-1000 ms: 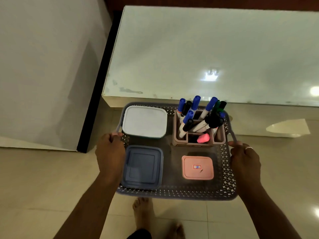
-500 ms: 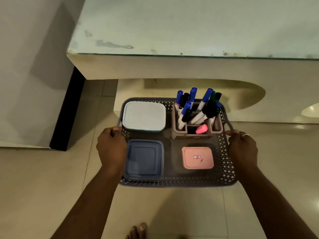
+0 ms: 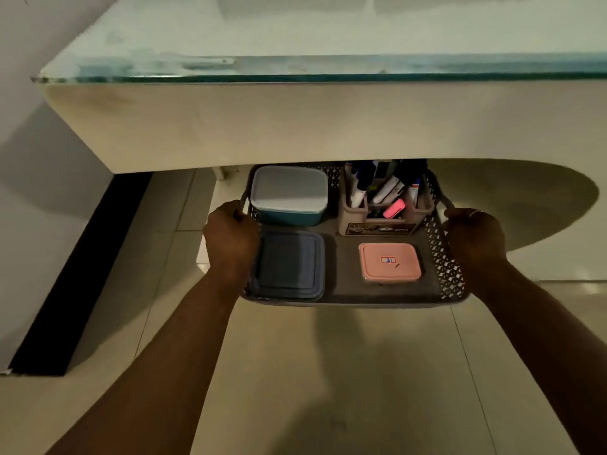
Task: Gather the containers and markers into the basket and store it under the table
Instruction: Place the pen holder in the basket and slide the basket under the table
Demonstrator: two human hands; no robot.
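Both hands clench the side handles of a grey perforated basket (image 3: 447, 271): the left hand (image 3: 231, 239) is curled round the left handle, the right hand (image 3: 473, 239) round the right one, a ring on one finger. The basket hangs level between them, its far end tucked beneath the apron of the glass-topped table (image 3: 295, 126).

Just inside the left hand's knuckles lies a container with a dark blue lid (image 3: 289, 265). Beyond that hand sits a teal container with a white lid (image 3: 289, 192). Nearer the right hand lies a pink-lidded container (image 3: 389, 261) with a small red-bordered sticker that seems to read "21". Beyond it stands a beige marker holder (image 3: 382, 221); the printing on its front label is too blurred to read. The markers (image 3: 387, 189) lean inside it, their caps hidden by the table, beside a pink highlighter (image 3: 394, 208).
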